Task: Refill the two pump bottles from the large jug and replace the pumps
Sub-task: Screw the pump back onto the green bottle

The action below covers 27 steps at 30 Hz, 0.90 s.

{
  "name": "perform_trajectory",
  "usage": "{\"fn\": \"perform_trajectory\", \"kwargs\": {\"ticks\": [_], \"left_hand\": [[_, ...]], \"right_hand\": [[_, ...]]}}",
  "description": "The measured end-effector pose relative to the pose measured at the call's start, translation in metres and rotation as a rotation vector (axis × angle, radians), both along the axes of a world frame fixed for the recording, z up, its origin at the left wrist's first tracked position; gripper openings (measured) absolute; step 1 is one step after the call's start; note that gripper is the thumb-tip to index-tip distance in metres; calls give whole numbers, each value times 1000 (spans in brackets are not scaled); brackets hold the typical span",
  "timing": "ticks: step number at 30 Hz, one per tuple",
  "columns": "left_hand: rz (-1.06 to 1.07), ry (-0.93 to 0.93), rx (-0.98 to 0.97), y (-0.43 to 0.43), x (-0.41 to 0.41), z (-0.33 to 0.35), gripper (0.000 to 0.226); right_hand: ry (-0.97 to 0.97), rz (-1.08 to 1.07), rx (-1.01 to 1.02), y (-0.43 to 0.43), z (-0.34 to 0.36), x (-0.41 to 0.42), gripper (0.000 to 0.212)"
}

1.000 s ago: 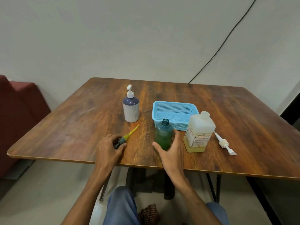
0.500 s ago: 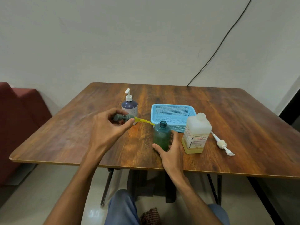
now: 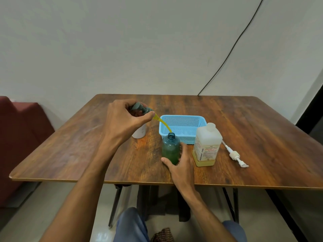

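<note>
Our left hand [image 3: 125, 117] pinches the pump [image 3: 142, 109], its tube [image 3: 163, 123] slanting down to the mouth of the green bottle [image 3: 170, 150] our right hand [image 3: 182, 165] grips.

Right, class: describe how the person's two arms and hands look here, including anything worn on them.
The left hand and right hand are bare: no glove, watch or bracelet shows. The left forearm and right forearm are uncovered down to the picture's lower edge, with no sleeve in view.
</note>
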<state>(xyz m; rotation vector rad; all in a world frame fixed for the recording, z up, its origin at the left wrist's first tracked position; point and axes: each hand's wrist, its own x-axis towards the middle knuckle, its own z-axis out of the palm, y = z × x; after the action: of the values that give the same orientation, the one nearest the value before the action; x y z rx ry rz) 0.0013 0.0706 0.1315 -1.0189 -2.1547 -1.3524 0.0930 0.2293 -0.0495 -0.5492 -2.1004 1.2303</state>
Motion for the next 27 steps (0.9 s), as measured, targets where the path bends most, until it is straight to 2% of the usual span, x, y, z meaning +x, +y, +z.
{"fn": "perform_trajectory", "kwargs": {"ticks": [3,4,9,19,27], "left_hand": [[-4,-3,-41,3,1,10,50],[-7,2,-64,4,2,13,51],[-27,9,-126,13,1,17,29],[-62,-10,-270,52,-9,8,30],[-96,-161,-386,75,-17,-15,28]], "right_hand": [[4,11,-3,1,0,0,85],[6,14,-5,1,0,0,85],[8,19,-7,1,0,1,85],[23,19,-13,2,-2,-1,86],[20,15,-22,2,-4,-2,87]]}}
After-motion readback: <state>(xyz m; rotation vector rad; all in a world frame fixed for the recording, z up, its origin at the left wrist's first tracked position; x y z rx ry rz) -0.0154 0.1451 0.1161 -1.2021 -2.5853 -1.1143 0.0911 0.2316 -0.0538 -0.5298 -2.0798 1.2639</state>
